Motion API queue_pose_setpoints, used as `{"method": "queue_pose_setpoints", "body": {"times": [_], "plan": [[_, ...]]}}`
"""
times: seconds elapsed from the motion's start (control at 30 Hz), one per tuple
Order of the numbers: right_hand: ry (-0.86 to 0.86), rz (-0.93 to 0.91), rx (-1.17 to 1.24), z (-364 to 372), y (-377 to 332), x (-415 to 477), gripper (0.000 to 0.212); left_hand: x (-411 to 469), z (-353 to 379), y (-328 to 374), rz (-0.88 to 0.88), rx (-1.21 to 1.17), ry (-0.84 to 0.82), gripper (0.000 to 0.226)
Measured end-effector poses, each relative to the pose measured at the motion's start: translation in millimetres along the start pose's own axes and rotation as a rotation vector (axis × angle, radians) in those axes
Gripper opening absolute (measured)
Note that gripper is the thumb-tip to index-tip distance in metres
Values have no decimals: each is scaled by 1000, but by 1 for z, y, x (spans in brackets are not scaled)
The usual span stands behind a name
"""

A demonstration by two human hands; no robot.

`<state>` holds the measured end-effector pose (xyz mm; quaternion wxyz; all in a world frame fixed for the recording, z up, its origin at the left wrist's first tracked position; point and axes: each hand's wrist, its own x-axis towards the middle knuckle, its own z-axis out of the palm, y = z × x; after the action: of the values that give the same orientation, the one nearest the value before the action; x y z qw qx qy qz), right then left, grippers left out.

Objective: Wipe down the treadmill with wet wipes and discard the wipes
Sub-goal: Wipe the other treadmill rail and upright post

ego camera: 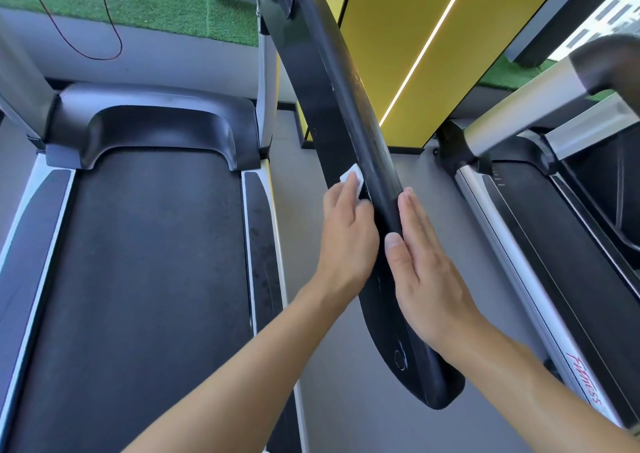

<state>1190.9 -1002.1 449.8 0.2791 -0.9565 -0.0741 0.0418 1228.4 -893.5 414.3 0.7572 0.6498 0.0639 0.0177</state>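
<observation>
Pressing a half-hidden wet wipe (pixel 353 177) to the handrail (pixel 341 106), the left hand (pixel 346 236) lies flat, the right hand (pixel 427 279) likewise.

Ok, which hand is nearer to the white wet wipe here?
Left. The left hand presses the wet wipe against the left side of the black handrail. The right hand lies flat on the handrail's opposite side, apart from it.
</observation>
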Motion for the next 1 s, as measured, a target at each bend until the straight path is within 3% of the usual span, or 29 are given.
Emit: {"method": "queue_pose_setpoints", "body": {"times": [0.23, 0.4, 0.5, 0.57, 0.7, 0.8, 0.9, 1.0], "plan": [[-6, -1, 14, 0, 1, 0, 74, -29, 3, -13, 142, 69, -99, 48], [-15, 7, 18, -1, 0, 0, 74, -48, 0, -25, 143, 101, -175, 48], [-15, -3, 18, -1, 0, 0, 74, -12, 2, -9, 40, 75, -106, 49], [-17, -6, 8, -1, 1, -2, 72, -11, 5, -7, 59, 62, -68, 49], [-3, -42, -29, 2, 3, -20, 66, -75, 3, -41, 143, 71, -178, 50], [17, -82, -55, 3, 7, -28, 63, -59, 0, -46, 53, 45, -185, 49], [9, -74, -60, 3, 8, -27, 64, -4, -2, -28, -110, 25, -84, 50], [7, -81, -65, 4, 9, -28, 64, -25, 4, -37, -69, 6, -98, 50]]}}
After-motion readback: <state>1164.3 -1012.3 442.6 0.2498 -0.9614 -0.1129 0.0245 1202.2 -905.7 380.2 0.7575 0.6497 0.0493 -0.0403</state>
